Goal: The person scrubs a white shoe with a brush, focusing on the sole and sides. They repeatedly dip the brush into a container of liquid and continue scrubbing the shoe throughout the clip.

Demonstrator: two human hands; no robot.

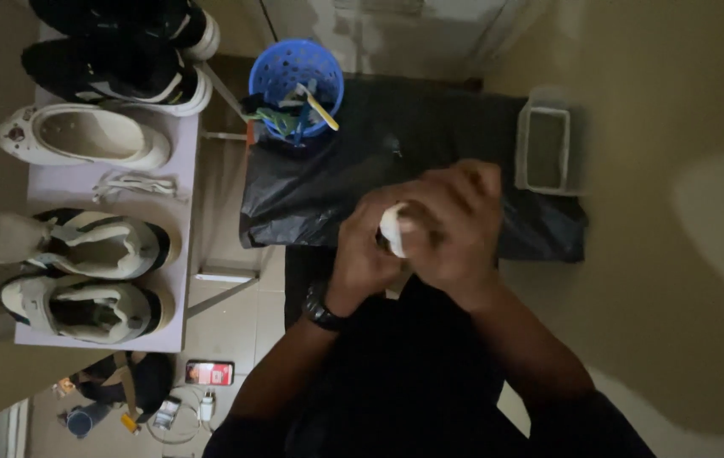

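Between the two hands, seen from the head camera, sits a small white object [392, 229], mostly hidden so its kind cannot be told. The left hand [362, 250], with a dark wristwatch [321, 309] on its wrist, curls around the object from the left, and the right hand [455, 225] folds over it from the right and above; both are pressed together around it, fingers closed. Under and beyond the hands lies a black plastic sheet [328, 195] spread over the tabletop. Just past the hands, up and to the left, stands a blue perforated basket [281, 72] holding brushes, one with a yellow handle [322, 108]. Up and to the right of the hands a grey rectangular tray [548, 144] rests at the edge of the sheet. Well to the left of the hands a pale shelf [167, 331] carries shoes in a row: two black sneakers [116, 72] farthest away, then a white slip-on shoe [82, 136], a loose white lace [137, 184], and two cream and black sneakers [95, 276] nearest. Down to the left of the hands, on the floor, lie a phone [209, 371] with a lit red screen, some cables and a small blue container [82, 418].
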